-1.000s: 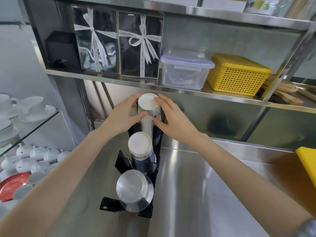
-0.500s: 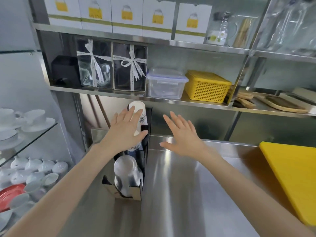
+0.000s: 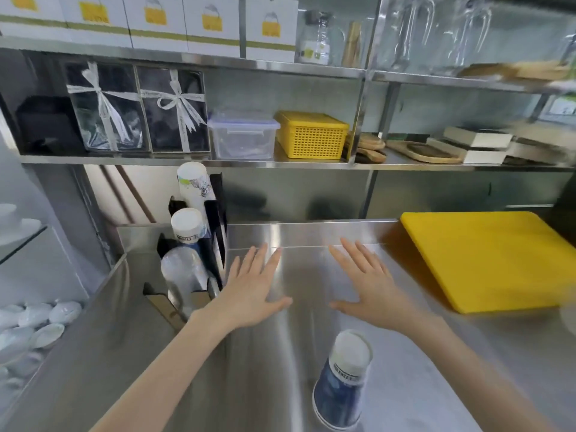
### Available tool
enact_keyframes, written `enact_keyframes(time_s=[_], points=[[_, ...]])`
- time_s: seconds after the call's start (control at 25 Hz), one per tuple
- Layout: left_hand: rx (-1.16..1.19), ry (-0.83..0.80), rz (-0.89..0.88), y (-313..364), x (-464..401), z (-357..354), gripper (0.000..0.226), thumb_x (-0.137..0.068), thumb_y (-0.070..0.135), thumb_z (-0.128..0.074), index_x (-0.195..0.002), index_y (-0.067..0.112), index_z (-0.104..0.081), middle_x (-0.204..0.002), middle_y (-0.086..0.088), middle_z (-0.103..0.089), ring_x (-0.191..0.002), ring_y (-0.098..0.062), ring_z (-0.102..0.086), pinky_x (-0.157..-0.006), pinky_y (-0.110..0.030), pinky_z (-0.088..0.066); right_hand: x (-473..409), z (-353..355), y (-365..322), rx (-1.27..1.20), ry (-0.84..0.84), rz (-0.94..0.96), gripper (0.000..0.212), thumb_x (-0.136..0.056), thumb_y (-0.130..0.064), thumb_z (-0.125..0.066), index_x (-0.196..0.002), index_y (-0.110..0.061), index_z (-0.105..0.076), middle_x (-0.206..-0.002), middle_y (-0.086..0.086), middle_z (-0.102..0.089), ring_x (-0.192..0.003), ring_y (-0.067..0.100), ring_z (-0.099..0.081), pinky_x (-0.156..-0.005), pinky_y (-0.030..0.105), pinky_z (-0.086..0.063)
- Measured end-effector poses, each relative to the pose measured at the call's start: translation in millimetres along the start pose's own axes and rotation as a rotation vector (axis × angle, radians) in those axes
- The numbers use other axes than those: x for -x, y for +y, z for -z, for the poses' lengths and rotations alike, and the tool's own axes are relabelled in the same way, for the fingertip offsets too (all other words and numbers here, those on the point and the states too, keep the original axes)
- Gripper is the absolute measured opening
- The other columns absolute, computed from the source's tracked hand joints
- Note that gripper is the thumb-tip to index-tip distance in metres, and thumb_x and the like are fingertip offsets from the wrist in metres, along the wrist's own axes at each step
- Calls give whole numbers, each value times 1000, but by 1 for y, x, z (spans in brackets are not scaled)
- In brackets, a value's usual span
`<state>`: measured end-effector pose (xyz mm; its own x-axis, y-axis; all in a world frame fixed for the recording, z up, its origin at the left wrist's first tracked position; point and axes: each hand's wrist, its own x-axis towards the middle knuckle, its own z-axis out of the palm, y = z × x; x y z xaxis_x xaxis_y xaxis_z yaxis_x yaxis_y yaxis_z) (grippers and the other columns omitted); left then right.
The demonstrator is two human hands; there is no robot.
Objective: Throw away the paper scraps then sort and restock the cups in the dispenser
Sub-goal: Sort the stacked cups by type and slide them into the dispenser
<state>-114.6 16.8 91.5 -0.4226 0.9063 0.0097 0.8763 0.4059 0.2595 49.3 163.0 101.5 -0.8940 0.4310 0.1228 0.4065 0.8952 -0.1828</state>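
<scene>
A black cup dispenser stands at the left of the steel counter. It holds a tall white printed cup stack at the back, a blue-and-white cup stack in the middle and a clear plastic cup stack in front. An upside-down stack of blue paper cups stands on the counter near me. My left hand hovers flat with fingers spread just right of the dispenser. My right hand hovers the same way, beyond the blue cups. Both hold nothing.
A yellow cutting board lies at the right of the counter. The shelf above carries ribboned gift boxes, a clear lidded container, a yellow basket and wooden boards. White crockery sits on glass shelves at the left.
Both hands let go of the white cup stack in the dispenser and drew back over the counter, fingers spread. The view pulled back, bringing the blue cup stack on the counter into sight.
</scene>
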Motion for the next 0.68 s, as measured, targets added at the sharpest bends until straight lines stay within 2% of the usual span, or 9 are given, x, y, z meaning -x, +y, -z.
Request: enact_keyframes(time_s=[0.2,0.32,0.44,0.52,0.6,0.68], points=[[75,-154,-35,19,10,-58,89,-83,52,-48,-141,22,13,-156,-9,13,-144,-24,8,-117,-42,3,45,-24,33,-174,-29,-128,90,-80,-49,-57,-140,-33,8,-153,-14,10,-144,15,6,-117,37,-10],[144,-223,-51,26,20,-93,92,-81,51,-52,-142,21,11,-156,-9,7,-144,-21,2,-118,-41,-2,69,-40,39,-328,-58,-185,88,-79,-47,-58,-141,-33,2,-155,-11,0,-144,13,-4,-116,36,-13],[231,-298,-50,32,25,-126,95,-79,50,-57,-143,19,7,-157,-7,0,-144,-20,-6,-119,-40,-10,86,-52,39,-498,-33,-252,82,-79,-44,-59,-141,-35,-6,-147,-20,-14,-137,5,-16,-113,29,-17],[316,-325,-42,38,28,-143,96,-76,49,-60,-143,22,2,-156,-3,-8,-143,-19,-15,-117,-41,-19,93,-61,38,-565,-39,-271,77,-78,-48,-57,-138,-40,-10,-136,-26,-17,-128,-1,-19,-110,25,-20],[419,-317,-32,46,29,-153,92,-73,44,-64,-142,24,-7,-154,1,-18,-139,-18,-27,-113,-39,-27,98,-70,40,-642,-59,-291,75,-71,-58,-54,-132,-48,-13,-136,-28,-19,-125,-3,-23,-109,25,-23],[534,-317,-10,51,29,-161,84,-73,37,-67,-140,24,-18,-148,1,-30,-132,-18,-37,-108,-32,-33,101,-79,40,-690,-89,-291,74,-66,-62,-56,-129,-50,-19,-137,-28,-28,-125,-6,-31,-108,22,-28]])
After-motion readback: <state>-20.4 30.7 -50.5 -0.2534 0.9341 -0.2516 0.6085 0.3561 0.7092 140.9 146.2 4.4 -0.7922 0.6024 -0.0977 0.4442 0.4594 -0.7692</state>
